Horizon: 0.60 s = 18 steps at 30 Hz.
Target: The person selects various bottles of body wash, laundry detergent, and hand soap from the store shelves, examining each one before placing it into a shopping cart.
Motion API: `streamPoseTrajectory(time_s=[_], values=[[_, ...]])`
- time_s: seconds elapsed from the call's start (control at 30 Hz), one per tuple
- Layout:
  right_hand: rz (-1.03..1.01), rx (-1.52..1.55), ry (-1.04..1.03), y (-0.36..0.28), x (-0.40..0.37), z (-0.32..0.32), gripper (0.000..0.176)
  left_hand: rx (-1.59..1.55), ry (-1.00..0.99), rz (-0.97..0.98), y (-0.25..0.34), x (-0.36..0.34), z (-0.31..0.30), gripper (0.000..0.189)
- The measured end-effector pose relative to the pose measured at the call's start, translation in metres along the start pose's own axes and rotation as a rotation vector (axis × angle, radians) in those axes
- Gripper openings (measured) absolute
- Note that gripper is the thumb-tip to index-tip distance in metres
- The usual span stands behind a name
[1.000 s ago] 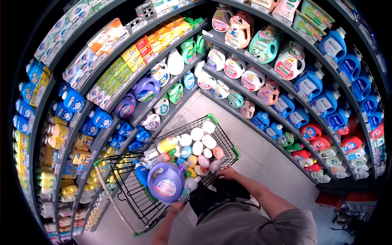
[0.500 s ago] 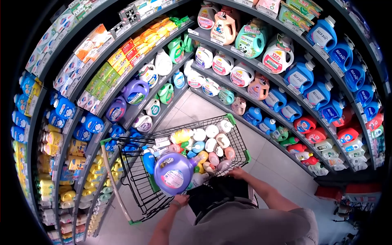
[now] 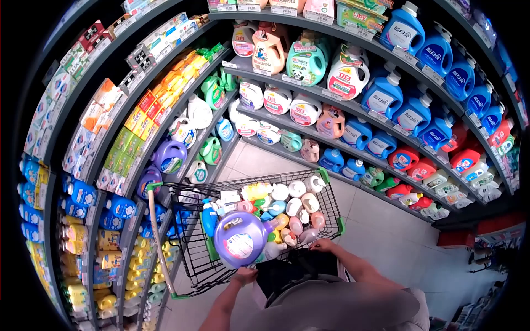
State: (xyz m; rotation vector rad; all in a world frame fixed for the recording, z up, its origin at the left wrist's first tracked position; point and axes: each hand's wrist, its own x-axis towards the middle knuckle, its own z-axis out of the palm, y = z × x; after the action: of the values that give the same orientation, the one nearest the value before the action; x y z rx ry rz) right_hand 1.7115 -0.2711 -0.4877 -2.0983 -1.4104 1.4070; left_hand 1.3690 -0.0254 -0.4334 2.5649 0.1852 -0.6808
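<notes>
Cart (image 3: pixel 334 212) stood on the tiled floor (image 3: pixel 386 243), loaded, handle bar (image 3: pixel 156 234) out on the left. Left hand (image 3: pixel 244 275) was at the cart's near rim, right by the base of the big purple jug (image 3: pixel 240 240). Fingers curled in; couldn't tell whether they'd closed on the wire. Right hand (image 3: pixel 322 245) was at the near right part of the rim, fingers bent, grip on the wire unclear too. Purple jug lay in the basket, left of the small stuff, neck toward the right. Blue bottle (image 3: pixel 208 220) just left of it. Yellow pack (image 3: pixel 256 191) and white box (image 3: pixel 229 197) sat along the far side, white bottles (image 3: pixel 297 189) bunched far right, pink bottles (image 3: pixel 295 226) nearer the right hand. Left shelving (image 3: pixel 165 128) curved past with purple jugs (image 3: pixel 169 156) and blue packs (image 3: pixel 122 207). Right shelving (image 3: pixel 342 98) had blue jugs (image 3: pixel 382 99) above red bottles (image 3: pixel 403 158). Forearms bare, grey top (image 3: pixel 342 306) at the near edge.
</notes>
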Motion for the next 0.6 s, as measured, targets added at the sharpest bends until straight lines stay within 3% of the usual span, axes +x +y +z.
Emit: streamPoseTrajectory(time_s=[0.4,0.5,0.6], values=[[-0.095,0.446,-0.123,0.001,0.016,-0.010,0.026,0.089,-0.055,0.161,-0.051,0.034,-0.045,0.026],[-0.054,0.387,-0.077,0.009,0.025,0.000,0.026,0.169,-0.138,0.173,-0.059,0.046,-0.064,0.025],[-0.109,0.317,-0.056,0.007,0.031,-0.002,0.028,0.157,-0.089,0.215,-0.069,0.056,-0.080,0.022]])
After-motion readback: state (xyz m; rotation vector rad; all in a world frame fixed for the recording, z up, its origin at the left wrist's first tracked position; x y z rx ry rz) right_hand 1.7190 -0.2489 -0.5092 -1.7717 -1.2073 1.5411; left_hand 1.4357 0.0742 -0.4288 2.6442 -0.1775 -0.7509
